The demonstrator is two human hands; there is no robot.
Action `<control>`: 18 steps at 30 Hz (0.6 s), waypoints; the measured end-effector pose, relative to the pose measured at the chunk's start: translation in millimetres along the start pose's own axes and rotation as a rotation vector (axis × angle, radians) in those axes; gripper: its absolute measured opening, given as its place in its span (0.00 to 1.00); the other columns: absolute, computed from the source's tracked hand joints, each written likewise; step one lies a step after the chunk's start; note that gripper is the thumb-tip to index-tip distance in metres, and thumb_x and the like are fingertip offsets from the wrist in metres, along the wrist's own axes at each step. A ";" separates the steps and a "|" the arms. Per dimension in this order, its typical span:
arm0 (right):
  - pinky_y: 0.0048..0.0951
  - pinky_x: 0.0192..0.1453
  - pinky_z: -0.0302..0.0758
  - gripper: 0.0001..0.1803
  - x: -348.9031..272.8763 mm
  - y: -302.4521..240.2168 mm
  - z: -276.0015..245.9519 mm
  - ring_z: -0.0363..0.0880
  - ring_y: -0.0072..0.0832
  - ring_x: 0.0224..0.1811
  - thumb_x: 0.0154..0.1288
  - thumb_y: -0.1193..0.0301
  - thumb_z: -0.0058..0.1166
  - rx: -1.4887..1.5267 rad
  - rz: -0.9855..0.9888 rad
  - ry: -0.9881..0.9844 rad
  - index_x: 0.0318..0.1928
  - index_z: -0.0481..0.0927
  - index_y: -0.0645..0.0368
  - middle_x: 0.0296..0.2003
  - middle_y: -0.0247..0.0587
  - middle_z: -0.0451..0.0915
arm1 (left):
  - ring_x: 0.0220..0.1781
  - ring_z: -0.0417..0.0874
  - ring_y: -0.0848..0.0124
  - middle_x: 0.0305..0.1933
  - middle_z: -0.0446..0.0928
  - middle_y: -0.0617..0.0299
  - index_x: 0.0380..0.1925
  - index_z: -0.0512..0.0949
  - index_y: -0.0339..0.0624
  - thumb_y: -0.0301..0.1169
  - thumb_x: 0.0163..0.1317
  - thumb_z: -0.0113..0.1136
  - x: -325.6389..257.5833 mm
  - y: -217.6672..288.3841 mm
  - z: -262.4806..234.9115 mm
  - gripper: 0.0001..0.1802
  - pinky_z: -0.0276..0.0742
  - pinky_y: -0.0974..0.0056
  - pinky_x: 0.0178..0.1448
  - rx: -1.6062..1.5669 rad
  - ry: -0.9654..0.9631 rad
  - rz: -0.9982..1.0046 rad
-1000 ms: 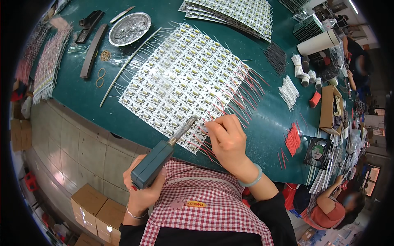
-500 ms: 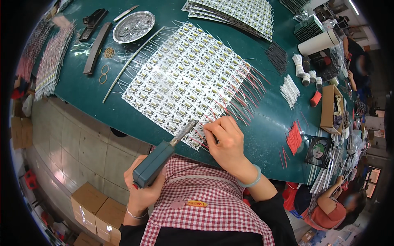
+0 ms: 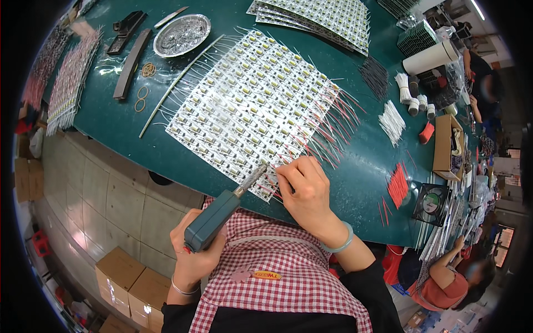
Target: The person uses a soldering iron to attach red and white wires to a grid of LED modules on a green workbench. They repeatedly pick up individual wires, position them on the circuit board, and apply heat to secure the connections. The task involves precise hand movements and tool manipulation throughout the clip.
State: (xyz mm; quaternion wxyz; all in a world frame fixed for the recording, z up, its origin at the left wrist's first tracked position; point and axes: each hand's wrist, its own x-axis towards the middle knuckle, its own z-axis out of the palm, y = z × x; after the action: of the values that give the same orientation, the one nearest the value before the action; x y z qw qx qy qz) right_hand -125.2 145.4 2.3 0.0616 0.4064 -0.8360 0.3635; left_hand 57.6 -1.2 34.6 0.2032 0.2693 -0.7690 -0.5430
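Single head view, close, looking down onto green table [image 3: 127, 133].

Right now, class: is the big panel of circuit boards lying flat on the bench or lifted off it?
Flat. The panel lies spread on the green bench; the right hand presses its near edge, and the left hand aims a soldering iron there.

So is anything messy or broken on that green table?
Nothing looks broken. The big panel of small circuit boards lies askew across the green table, and a few red wires lie loose near the right hand. The left hand holds a soldering iron.
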 end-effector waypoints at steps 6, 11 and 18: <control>0.36 0.35 0.74 0.09 -0.5 -0.7 -0.3 0.76 0.37 0.32 0.51 0.84 0.67 -0.008 -0.005 -0.005 0.33 0.82 0.60 0.29 0.39 0.74 | 0.25 0.76 0.74 0.29 0.77 0.59 0.31 0.81 0.31 0.17 0.49 0.67 0.5 2.1 -0.5 0.07 0.69 0.68 0.30 0.039 -0.003 0.029; 0.37 0.35 0.74 0.09 -0.7 -0.6 -0.2 0.76 0.37 0.32 0.51 0.84 0.67 -0.012 -0.008 -0.012 0.33 0.82 0.60 0.29 0.39 0.74 | 0.27 0.78 0.72 0.30 0.79 0.56 0.32 0.82 0.30 0.17 0.49 0.68 -0.7 1.9 -4.0 0.08 0.72 0.69 0.31 0.034 -0.015 0.032; 0.37 0.35 0.74 0.08 -0.7 1.6 -0.2 0.75 0.37 0.33 0.52 0.83 0.64 -0.018 -0.030 -0.016 0.33 0.81 0.61 0.30 0.39 0.73 | 0.31 0.82 0.69 0.35 0.82 0.53 0.34 0.82 0.28 0.17 0.49 0.68 -1.9 5.3 -6.7 0.10 0.76 0.68 0.35 0.055 -0.023 0.000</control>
State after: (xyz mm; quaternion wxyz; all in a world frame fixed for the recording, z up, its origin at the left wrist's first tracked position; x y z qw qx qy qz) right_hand -125.9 146.6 1.2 0.0641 0.4211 -0.8336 0.3518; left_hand 62.1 -3.5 41.8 0.1869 0.2684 -0.7858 -0.5249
